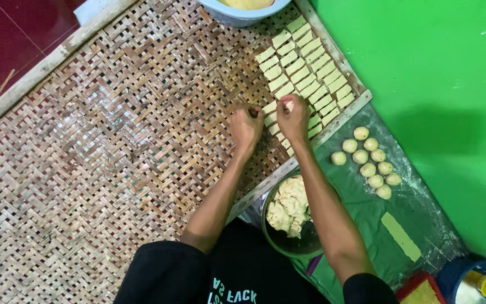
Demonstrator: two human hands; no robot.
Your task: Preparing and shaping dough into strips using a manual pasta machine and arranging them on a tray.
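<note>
The left hand and right hand each have a tight grip on one end of a small dough strip, low over the woven mat. I think it should go down straight, beside the rows of strips, not touching. Dough balls wait nearby.

Dough strips lie on the woven tray; dough balls right.

home floor kitchen, woven mat, dough balls
</note>
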